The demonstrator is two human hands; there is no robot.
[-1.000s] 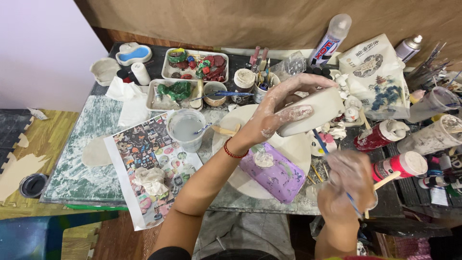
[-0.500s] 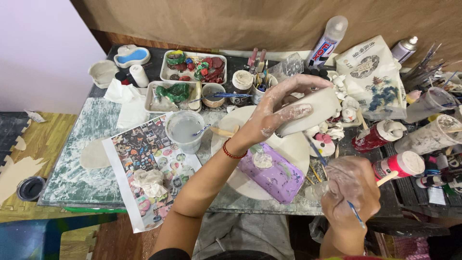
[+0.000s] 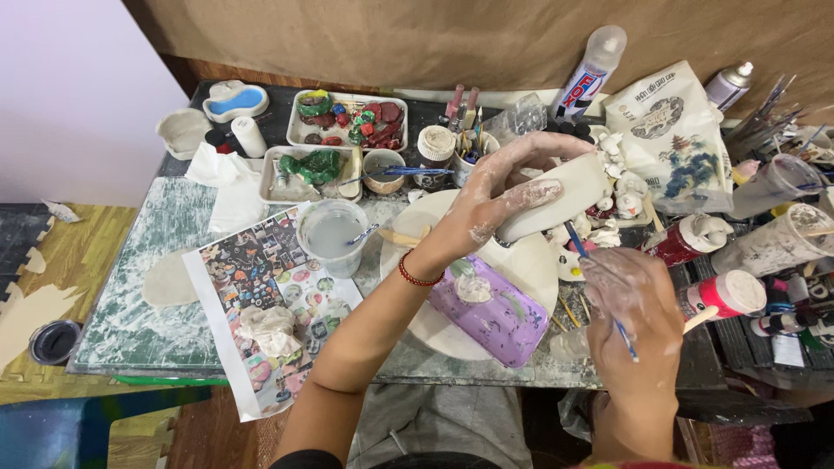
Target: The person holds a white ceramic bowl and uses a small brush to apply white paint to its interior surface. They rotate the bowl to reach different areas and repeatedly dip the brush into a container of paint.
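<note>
L hand [image 3: 491, 204] is up over the worktop [image 3: 130, 321], fingers [image 3: 543, 148] wrapped around a pale unfired clay piece [image 3: 565, 195], clamped on its top and side. Piece is tilted, held clear of the white round board [image 3: 534, 260], which sits below it.

R hand [image 3: 634, 304] has fingers pinched together on a thin blue-handled brush [image 3: 599, 291]. Tip end points up at the clay piece's lower edge; looks touching or just shy of it, can't tell exactly.

Change vs 1 s ago: R hand was lower and blurred, brush away from the piece. At 0.5 s it was rising. Now brush is up under the piece and R hand reads sharp, so prob. slowed. L hand grip and tilt basically unchanged across all three. Means: approach phase looks done, brush at the work surface, piece held steady as the fixture.

Around: purple clay slab [image 3: 495, 313] w/ white blob lies on the board, just below L wrist. Cup of cloudy water [image 3: 334, 234] near L forearm, left of the board. Printed picture sheet [image 3: 278, 287] w/ crumpled rag on it further left. Red-capped paint jars [image 3: 734, 291] just right of R hand.
</note>
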